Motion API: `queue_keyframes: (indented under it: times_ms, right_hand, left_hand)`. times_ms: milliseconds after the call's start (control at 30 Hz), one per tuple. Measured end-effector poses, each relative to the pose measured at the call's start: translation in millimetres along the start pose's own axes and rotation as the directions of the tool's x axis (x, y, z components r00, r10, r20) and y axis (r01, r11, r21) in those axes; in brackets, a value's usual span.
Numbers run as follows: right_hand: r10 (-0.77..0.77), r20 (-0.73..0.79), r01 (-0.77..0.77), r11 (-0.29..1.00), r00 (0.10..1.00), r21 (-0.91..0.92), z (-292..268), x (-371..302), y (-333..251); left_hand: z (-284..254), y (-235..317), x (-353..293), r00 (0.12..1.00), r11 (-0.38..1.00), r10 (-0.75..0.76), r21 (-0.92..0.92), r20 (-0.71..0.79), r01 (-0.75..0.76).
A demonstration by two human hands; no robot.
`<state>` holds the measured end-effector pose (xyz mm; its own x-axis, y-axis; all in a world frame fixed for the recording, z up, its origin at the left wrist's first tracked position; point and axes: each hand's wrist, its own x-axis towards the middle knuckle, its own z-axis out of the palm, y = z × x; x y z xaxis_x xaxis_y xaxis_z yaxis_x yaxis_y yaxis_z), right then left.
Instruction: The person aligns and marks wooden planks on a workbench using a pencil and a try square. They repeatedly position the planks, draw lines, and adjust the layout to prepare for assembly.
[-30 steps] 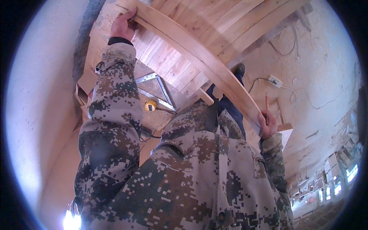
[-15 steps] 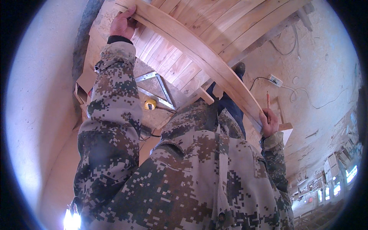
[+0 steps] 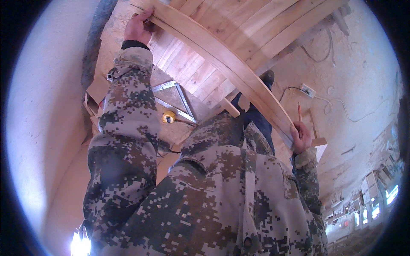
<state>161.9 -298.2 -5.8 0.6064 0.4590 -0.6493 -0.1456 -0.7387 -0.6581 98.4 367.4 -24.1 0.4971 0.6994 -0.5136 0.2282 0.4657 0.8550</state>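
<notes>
While grasping a long wooden board (image 3: pixel 222 57) near its upper-left end in the left hand (image 3: pixel 139 30), has a yellow tape measure (image 3: pixel 169 117) and a silver triangle (image 3: pixel 184 100) lying near the camouflage sleeve (image 3: pixel 128 94). Holds the board aslant over the planked wooden panel (image 3: pixel 194 72), running down to the right, and grasps the lower end in the right hand (image 3: pixel 302 137), with a red pencil (image 3: pixel 300 112) jutting from it.

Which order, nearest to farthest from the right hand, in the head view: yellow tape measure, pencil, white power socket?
1. Pencil: in the right hand, sticking up past the fingers.
2. White power socket: beyond the hand, higher in the picture.
3. Yellow tape measure: far over to the left.
</notes>
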Motion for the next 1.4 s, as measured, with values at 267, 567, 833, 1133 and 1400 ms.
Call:
queue_keyframes:
  times_ms: [267,567,833,1133,1400]
  right_hand:
    - [0.023,-0.023,-0.022,0.999,0.999,0.036,0,-3,8]
    - [-0.072,-0.083,0.074,0.997,0.994,0.018,2,0,9]
    - [-0.091,-0.06,0.095,0.993,0.994,0.063,3,3,13]
    - [-0.034,-0.012,0.035,0.997,0.999,0.063,0,4,11]
    - [-0.027,-0.041,0.029,0.997,0.999,0.066,4,6,21]
  left_hand:
    - [5,-4,-8,0.998,0.971,0.041,0.236,-0.044,-0.03]
    - [43,24,-45,0.999,0.996,0.047,-0.077,-0.025,-0.049]
    - [42,24,-47,1.0,0.999,0.028,-0.02,-0.002,-0.028]
    - [38,15,-39,0.998,0.998,0.044,-0.037,-0.042,-0.046]
    - [40,14,-40,0.997,0.997,0.02,-0.068,-0.072,-0.025]
